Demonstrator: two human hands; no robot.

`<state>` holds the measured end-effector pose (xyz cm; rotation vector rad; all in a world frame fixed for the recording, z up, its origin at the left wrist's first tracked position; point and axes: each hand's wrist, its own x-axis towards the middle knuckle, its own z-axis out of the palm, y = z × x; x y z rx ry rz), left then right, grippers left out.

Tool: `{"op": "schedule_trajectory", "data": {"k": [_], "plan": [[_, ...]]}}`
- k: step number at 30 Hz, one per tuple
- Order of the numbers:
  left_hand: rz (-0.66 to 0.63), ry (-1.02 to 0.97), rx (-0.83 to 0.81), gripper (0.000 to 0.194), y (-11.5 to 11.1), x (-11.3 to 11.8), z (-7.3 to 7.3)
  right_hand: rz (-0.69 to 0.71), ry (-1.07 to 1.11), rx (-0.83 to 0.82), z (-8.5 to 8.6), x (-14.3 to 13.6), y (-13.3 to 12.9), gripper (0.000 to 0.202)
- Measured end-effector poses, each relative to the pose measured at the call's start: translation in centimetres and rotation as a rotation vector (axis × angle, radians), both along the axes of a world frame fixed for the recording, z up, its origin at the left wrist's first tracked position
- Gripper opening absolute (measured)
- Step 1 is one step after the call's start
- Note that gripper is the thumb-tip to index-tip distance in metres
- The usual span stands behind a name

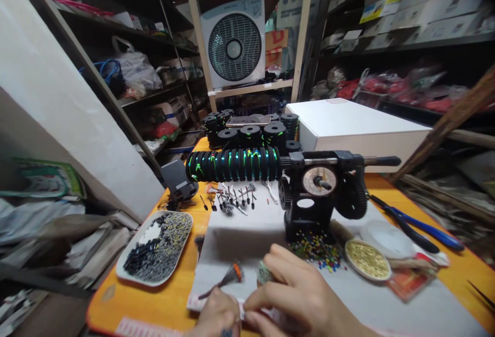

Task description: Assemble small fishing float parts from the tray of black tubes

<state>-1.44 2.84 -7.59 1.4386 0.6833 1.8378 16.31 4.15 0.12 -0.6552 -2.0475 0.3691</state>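
1. The left hand (216,316) is sitting at the desk's near edge, cut off by the bottom of the picture; its fingers are curling inward, but whether they are clamping anything is hard to make out.
2. The right hand (297,296) is reaching across just beside the left, its fingertips pinching together where the two hands are meeting; what sits between them is too small and blurred to name.
3. A small greenish spool (264,273) is peeking out from behind the right hand's fingers, mostly hidden, so I cannot tell whether the hand is gripping it.
4. A small tuft with an orange tip (231,275) is lying on the white sheet (247,234), just beyond the left hand.
5. The black winding machine (317,192) is standing mid-desk beyond the hands, carrying a row of black rings (234,164) on its shaft.
6. Coloured beads (317,249) are lying scattered at its base.
7. A white tray (127,274) of dark small parts is sitting near the desk's left edge.
8. A round dish (367,259) of gold bits is sitting to the right of the beads.
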Motion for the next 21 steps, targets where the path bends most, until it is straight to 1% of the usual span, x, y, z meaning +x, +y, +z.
{"op": "schedule_trajectory", "data": {"k": [3,7,11,13,18,21], "plan": [[-0.007,0.013,-0.010,0.044,0.5,-0.1,-0.7,0.009,0.002,0.024,0.0,0.0,-0.1,0.018],[0.046,-0.018,-0.076,0.050,0.1,0.0,-0.6,0.013,-0.018,-0.026,0.3,0.2,-0.3,0.018],[0.097,-0.030,-0.151,0.046,-0.9,0.5,-0.1,0.019,-0.037,-0.042,0.6,0.4,-0.4,0.017],[0.104,-0.023,-0.167,0.045,-1.2,0.7,-0.2,0.018,-0.032,-0.043,0.6,0.4,-0.5,0.018],[0.120,0.000,-0.164,0.033,-0.4,0.5,-0.9,0.018,-0.034,-0.063,0.7,0.2,-0.6,0.018],[0.161,0.002,-0.167,0.035,-0.5,0.3,-0.7,0.030,-0.020,-0.101,1.1,0.3,-0.6,0.017]]}}
